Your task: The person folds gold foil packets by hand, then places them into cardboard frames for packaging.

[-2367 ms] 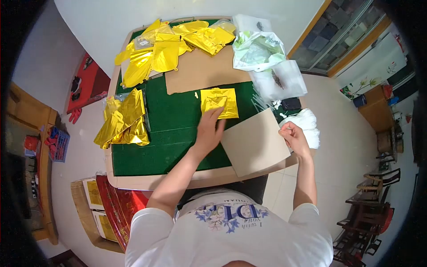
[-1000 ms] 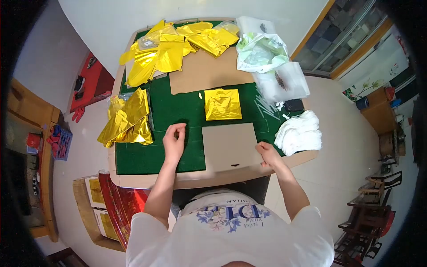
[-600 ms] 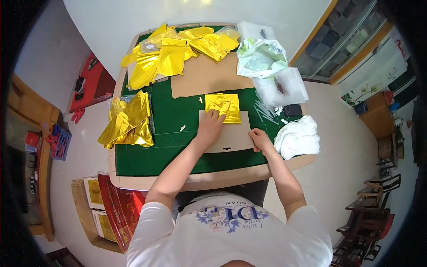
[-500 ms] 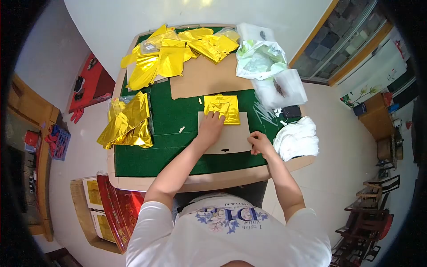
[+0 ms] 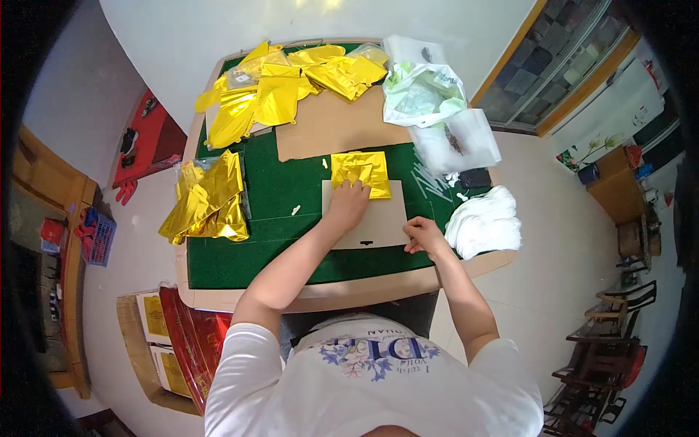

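A shiny gold foil packet (image 5: 372,166) lies over the far end of a flat beige cardboard piece (image 5: 373,226) with a small dark slot near its near edge. My left hand (image 5: 349,204) rests across the packet's near left part and the card, fingers apart and fingertips on the foil. At the card's right edge, my right hand (image 5: 424,237) has its fingers pinched together. What sits between those fingertips is too small to make out. Both pieces lie on a green table surface (image 5: 284,258).
Gold foil pieces (image 5: 277,95) are heaped at the back, with more gold foil (image 5: 207,200) at the left. A brown cardboard sheet (image 5: 328,127) lies behind the packet. On the right are plastic bags (image 5: 422,95), a dark box (image 5: 475,178) and a white bundle (image 5: 484,224).
The whole view has shifted slightly. Both hands, the foil packet and the card stay in nearly the same places, with only a slight movement of the left fingers on the foil.
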`<state>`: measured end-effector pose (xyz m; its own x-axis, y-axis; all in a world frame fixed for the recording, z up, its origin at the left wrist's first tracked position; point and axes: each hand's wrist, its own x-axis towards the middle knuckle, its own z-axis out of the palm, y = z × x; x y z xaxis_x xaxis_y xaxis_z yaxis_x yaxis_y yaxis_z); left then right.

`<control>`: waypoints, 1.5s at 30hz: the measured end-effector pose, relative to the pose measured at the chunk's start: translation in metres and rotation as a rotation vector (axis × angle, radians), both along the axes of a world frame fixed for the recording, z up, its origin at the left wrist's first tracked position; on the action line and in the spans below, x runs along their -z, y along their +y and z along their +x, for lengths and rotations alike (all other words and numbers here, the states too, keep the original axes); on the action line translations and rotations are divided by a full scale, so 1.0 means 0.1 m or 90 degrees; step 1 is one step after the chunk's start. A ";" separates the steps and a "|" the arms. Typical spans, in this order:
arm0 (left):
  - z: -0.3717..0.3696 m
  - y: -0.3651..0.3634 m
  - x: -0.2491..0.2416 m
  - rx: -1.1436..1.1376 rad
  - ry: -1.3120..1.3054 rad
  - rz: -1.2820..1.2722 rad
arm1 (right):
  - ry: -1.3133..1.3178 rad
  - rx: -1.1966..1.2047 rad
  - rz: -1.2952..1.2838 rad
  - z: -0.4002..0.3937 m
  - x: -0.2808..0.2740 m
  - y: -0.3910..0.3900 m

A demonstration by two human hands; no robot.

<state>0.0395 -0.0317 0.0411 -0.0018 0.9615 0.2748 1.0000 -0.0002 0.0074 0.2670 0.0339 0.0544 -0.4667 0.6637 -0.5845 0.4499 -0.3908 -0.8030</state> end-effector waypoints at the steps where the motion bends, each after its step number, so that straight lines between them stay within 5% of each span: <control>1: 0.00 0.01 0.01 0.001 0.018 -0.002 | -0.001 0.002 0.006 0.00 0.01 0.00; 19: 0.13 -0.38 -0.03 0.035 -0.009 0.121 | 0.019 0.033 0.005 -0.09 0.05 0.04; 40: 0.22 -0.47 -0.18 0.024 0.001 0.062 | 0.048 0.055 0.010 -0.18 0.10 0.05; 45: 0.27 -0.75 -0.26 0.056 -0.201 0.081 | 0.040 0.056 0.023 -0.17 0.09 0.14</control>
<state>0.0667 -0.1069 0.0669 -0.0244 0.9197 0.3920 0.9444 -0.1074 0.3107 0.2503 0.0483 0.0459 -0.4407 0.7237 -0.5311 0.3631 -0.3973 -0.8428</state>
